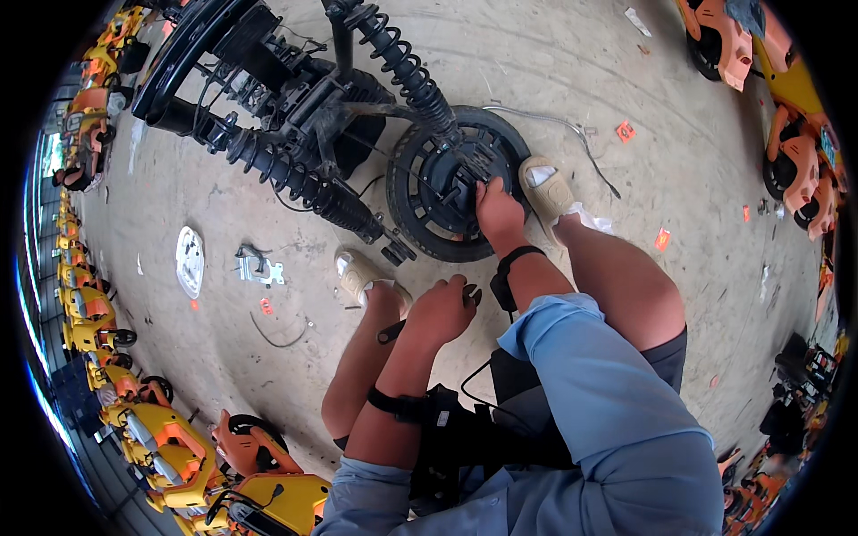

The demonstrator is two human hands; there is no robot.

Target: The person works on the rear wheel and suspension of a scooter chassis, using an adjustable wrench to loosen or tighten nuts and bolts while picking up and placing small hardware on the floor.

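Observation:
My left hand (447,308) is closed round a dark metal tool (474,293), apparently a wrench, in front of my left shin. My right hand (500,214) is closed at the hub of a black spoked wheel with a tyre (411,219), beside the lower end of a coil-spring strut (400,62); what its fingertips hold is partly hidden. A second strut (286,179) hangs left of the wheel, its lower bracket (393,246) outside the tyre. Both struts join a black vehicle frame (268,76).
My sandalled feet (545,192) flank the wheel. A cable (581,134), white plate (189,261), metal bracket (261,272) and orange labels (625,131) lie on the concrete floor. Rows of yellow (179,456) and orange scooters (786,165) line both sides. A person (76,178) sits far left.

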